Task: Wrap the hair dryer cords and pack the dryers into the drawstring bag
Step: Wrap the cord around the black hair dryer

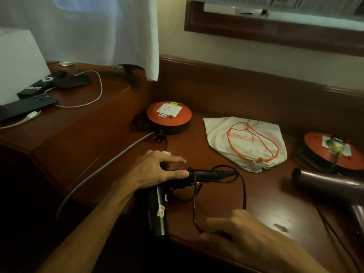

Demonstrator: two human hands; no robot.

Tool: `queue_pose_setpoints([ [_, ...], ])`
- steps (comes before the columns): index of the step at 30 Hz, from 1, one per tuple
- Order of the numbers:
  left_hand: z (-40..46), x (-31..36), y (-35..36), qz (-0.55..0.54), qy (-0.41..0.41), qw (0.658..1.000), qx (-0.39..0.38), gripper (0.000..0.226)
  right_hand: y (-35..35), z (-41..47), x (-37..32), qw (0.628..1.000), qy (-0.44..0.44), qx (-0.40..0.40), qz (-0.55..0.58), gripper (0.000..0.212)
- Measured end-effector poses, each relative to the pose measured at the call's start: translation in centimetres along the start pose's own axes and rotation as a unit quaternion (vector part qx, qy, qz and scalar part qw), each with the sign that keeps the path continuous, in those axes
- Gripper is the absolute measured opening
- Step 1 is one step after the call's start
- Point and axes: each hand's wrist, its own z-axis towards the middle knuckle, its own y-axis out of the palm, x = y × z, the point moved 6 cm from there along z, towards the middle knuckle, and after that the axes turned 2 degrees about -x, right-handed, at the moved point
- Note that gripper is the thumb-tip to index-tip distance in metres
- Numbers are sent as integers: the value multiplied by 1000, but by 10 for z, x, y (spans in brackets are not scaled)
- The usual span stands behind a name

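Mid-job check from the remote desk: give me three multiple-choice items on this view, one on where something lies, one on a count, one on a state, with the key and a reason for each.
1. Where is the drawstring bag?
A. between the two cable reels
B. on the side cabinet by the phone
C. under the black dryer

2. How many orange-topped cable reels show?
A. one
B. two
C. three

3. What state is the black dryer's cord in?
A. wound tight on the handle
B. loose loop on the desk
C. plugged into a reel

Key: 1 A, it lies between the reels. 2 B, two show. 3 B, the loop sprawls between the left hand on the black dryer and the right hand.
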Motion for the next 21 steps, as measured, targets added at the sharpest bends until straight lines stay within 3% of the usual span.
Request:
queue_pose_setpoints([
  [9, 8, 35, 35, 189, 77, 966, -160, 37, 16, 30, -14, 998, -56, -1, -21, 22],
  [12, 7, 40, 40, 210, 88, 959, -170, 34, 24, 34, -12, 999, -43, -14, -10, 20],
  [15, 4, 41, 39, 232, 94, 960, -125, 37, 29, 29, 0, 995, 22, -81, 53, 16],
  [18, 5, 37, 42, 232, 79, 964, -107, 44, 26, 19, 21, 974, 127, -148, 112, 26],
  [19, 5, 36, 42, 228, 72, 965, -110, 44, 20, 17, 30, 966, 179, -112, 150, 33],
  [21, 6, 35, 42, 220, 60, 966, -120, 46, 4, 14, 54, 937, 285, 42, 196, 49],
])
